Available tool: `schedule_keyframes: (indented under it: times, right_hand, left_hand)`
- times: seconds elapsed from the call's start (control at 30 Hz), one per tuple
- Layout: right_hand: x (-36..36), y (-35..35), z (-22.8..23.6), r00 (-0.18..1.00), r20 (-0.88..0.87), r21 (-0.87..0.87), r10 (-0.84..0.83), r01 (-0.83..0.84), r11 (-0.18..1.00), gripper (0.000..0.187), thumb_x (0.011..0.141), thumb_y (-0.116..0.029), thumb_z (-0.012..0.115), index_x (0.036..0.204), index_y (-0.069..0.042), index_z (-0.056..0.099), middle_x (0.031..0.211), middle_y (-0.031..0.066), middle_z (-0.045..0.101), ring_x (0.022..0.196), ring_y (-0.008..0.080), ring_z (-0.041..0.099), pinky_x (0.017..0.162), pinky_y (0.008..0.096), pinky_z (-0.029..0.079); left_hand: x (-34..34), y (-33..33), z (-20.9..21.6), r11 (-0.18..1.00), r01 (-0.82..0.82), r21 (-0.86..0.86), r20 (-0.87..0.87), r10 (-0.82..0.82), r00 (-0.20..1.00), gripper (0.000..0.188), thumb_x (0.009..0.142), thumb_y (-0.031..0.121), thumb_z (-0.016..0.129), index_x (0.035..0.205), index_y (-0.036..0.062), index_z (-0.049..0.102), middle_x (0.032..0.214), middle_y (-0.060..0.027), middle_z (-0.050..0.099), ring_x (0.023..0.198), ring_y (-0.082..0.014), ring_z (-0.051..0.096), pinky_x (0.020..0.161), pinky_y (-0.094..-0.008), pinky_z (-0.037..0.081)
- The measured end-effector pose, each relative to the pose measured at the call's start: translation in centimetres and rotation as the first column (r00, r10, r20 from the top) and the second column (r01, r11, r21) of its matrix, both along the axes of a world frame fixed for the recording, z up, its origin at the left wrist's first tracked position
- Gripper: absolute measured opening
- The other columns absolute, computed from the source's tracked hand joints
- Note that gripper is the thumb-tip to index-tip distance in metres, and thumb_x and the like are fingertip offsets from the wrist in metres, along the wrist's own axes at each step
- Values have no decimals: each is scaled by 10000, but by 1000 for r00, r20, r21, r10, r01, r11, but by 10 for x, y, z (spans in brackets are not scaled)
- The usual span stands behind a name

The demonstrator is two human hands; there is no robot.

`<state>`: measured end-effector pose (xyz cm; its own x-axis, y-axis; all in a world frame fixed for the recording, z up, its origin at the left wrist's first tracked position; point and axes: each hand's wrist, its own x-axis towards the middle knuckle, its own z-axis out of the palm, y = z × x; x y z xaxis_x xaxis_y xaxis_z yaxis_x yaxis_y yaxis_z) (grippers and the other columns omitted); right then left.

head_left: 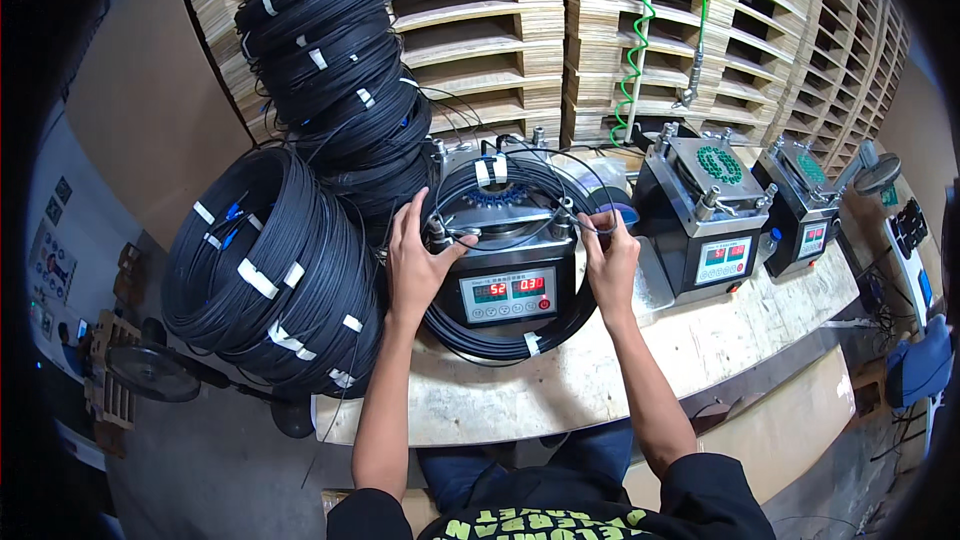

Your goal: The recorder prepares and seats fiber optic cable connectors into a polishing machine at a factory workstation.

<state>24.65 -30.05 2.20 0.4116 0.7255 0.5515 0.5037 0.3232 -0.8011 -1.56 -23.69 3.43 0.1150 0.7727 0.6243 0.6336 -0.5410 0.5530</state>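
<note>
A coil of black cable [590, 312], bound with white tape, hangs around the front of the nearest metal machine [505, 258], which has a lit red display. My left hand [412, 265] is at the machine's front left corner post, fingers spread and thumb reaching toward a small metal knob; the coil passes behind it. My right hand [612, 265] is at the coil's right side, its fingertips closed on a strand of the black cable. A round metal plate ringed with small connectors sits on top of the machine, partly hidden by the coil.
Tall stacks of black cable coils [325, 70] and a leaning stack of coils [270, 290] stand at the left. Two similar machines [700, 225] [800, 205] with green connector rings stand to the right on the wooden table [480, 410]. Green coiled air hoses [640, 30] hang before stacked pallets.
</note>
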Motion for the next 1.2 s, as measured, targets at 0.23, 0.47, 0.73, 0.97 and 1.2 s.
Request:
schedule_keyframes:
  times: [0.23, 0.47, 0.73, 0.97, 1.2]
  right_hand:
    - [-4, 0, -11, 1000, -26, 133, 0, 4, 991, 92, 968, -30, 626, 969, 53, 585, 796, 177, 685, 654, 276, 655, 585, 356, 484]
    - [12, 5, -30, 953, 286, 287, -97, 11, 958, 46, 948, 33, 615, 981, 29, 583, 956, 115, 626, 736, 142, 575, 619, 287, 452]
    - [5, -13, -8, 996, -83, 41, 26, -23, 999, 283, 894, -101, 768, 1119, -2, 628, 763, -2, 526, 660, 62, 465, 562, 230, 378]
    - [-22, -11, -30, 988, -117, 142, 102, -85, 986, 159, 910, -60, 751, 1019, 32, 681, 741, 43, 689, 640, 44, 576, 574, 213, 444]
    - [-60, 6, -39, 972, -164, 154, 171, -146, 977, 131, 955, 3, 665, 1073, 57, 649, 940, 93, 730, 805, 96, 673, 715, 237, 543]
  left_hand:
    - [4, 0, 0, 1000, -30, 4, -16, 30, 999, 960, 727, 563, 832, 1444, 31, 479, 1272, -261, 613, 1153, -429, 630, 964, -483, 526]
    - [7, -3, -1, 997, -20, -70, 33, 23, 999, 963, 744, 587, 814, 1464, 50, 468, 1331, -295, 581, 1217, -452, 595, 1011, -507, 496]
    - [3, 3, -12, 996, -81, 31, -10, 82, 997, 971, 721, 654, 782, 1463, 109, 472, 1271, -218, 624, 1094, -417, 661, 857, -484, 570]
    - [4, -2, -8, 997, -81, -4, -10, 81, 997, 953, 734, 620, 796, 1461, 93, 477, 1248, -239, 626, 1089, -426, 659, 879, -486, 556]
    - [3, -1, -9, 995, -99, 30, -18, 99, 995, 963, 724, 660, 778, 1454, 104, 484, 1227, -228, 635, 1049, -419, 673, 836, -489, 572]
